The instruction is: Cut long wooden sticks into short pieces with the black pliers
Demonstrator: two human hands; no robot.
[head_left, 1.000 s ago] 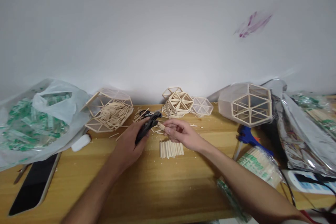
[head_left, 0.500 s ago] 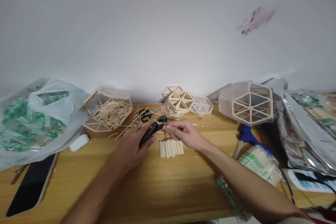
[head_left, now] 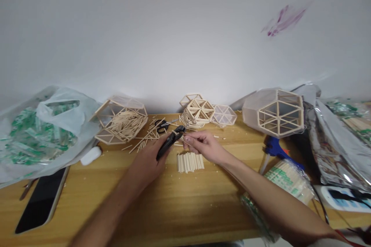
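My left hand is wrapped round a pair of black cutting pliers, whose head points up and to the right. The handles are squeezed close together. At the jaws, my right hand pinches a thin wooden stick between thumb and fingers; much of the stick is hidden. Just below both hands lies a neat row of short cut sticks on the wooden table. Loose longer sticks and black scissors lie behind my left hand.
Along the wall stand stick frames: one heaped with sticks, a smaller one and a large covered one. A plastic bag and a phone are left; a blue glue gun, packed sticks and a power strip right.
The pliers' handles have closed together in my left hand, whose fingers are now drawn in. My right hand stays pinched on the stick. The whole view has shifted slightly.
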